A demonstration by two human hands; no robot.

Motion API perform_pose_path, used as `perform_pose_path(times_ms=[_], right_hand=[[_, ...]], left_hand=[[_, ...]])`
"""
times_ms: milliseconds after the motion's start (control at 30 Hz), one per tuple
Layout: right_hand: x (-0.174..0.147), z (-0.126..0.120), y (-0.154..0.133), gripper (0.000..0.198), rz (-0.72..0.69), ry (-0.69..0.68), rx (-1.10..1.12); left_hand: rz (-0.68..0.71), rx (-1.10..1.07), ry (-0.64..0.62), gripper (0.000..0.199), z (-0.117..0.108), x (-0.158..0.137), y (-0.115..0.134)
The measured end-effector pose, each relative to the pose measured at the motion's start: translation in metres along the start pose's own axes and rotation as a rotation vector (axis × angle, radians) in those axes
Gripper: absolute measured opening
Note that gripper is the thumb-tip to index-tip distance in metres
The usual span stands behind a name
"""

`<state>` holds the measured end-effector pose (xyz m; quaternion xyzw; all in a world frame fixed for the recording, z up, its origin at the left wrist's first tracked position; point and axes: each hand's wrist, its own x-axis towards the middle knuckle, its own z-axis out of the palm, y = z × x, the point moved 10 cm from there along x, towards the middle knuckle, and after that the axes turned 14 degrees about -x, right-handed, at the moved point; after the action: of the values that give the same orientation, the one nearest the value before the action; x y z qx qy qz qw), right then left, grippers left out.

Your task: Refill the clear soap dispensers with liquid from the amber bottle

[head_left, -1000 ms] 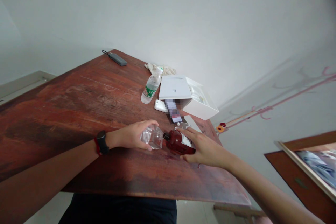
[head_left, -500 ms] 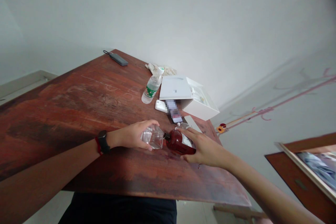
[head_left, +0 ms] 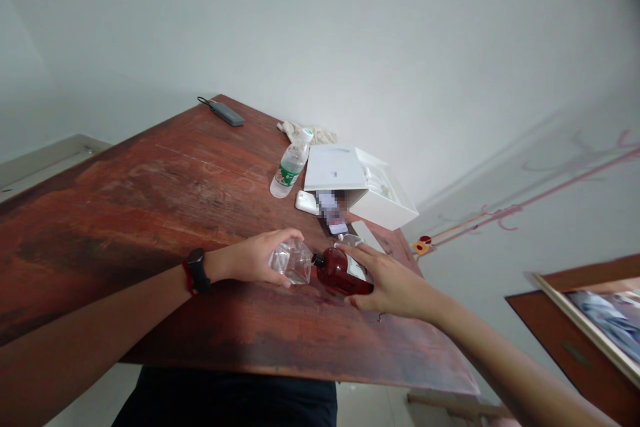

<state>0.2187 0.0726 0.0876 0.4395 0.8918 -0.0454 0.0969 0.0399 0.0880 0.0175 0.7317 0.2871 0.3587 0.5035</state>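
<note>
My left hand (head_left: 257, 257) is wrapped round a clear, faceted container (head_left: 299, 261), held tilted with one end toward the right. My right hand (head_left: 383, 280) grips a dark red-brown bottle (head_left: 333, 270) with a pale label, tipped nearly on its side. The bottle's black neck points left and meets the right end of the clear container. Whether liquid passes between them is too small to make out. Just behind the right fingers lies a small clear plastic object (head_left: 350, 239), partly hidden.
Behind my hands on the wooden table (head_left: 150, 227) stand a green-labelled water bottle (head_left: 289, 170) and an open white box (head_left: 383, 207). A phone (head_left: 331, 212) leans by the box, beside a white case (head_left: 306, 203). A grey device (head_left: 227, 113) lies at the far corner.
</note>
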Motion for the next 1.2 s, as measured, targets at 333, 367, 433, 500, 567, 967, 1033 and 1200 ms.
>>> perform_pose_path(times_ms=[333,367,433,500,567,967,1033,1200], right_hand=[[0.0009,0.0005,0.0007,0.075,0.004,-0.008,-0.013],[0.0008,0.0,0.0007,0.074,0.005,-0.004,-0.014],[0.0004,-0.0008,0.0001,0.072,0.004,0.0,-0.011],[0.0001,-0.0013,-0.0006,0.072,0.003,0.002,-0.015],[-0.0003,-0.0016,-0.0009,0.074,0.005,0.006,-0.023],[-0.0003,-0.0012,0.0008,0.076,0.014,0.009,0.002],[-0.0002,-0.0011,0.0006,0.078,0.018,0.007,0.004],[0.0,-0.0009,-0.0002,0.079,0.004,0.009,-0.017]], left_hand=[[0.001,0.005,0.0,0.089,0.0,-0.0005,-0.0027],[0.0,0.006,0.0,0.089,-0.0001,-0.0005,-0.0029],[-0.002,0.003,-0.003,0.089,-0.0002,-0.0005,-0.0028],[-0.003,0.0,-0.004,0.089,-0.0004,-0.0006,-0.0029],[-0.002,-0.001,-0.004,0.089,-0.0005,-0.0008,-0.0031],[0.004,-0.001,-0.011,0.089,0.0003,-0.001,-0.0035],[-0.002,0.001,-0.009,0.09,-0.0002,-0.001,-0.0035],[0.011,0.0,-0.004,0.085,-0.0002,-0.0011,-0.0008]])
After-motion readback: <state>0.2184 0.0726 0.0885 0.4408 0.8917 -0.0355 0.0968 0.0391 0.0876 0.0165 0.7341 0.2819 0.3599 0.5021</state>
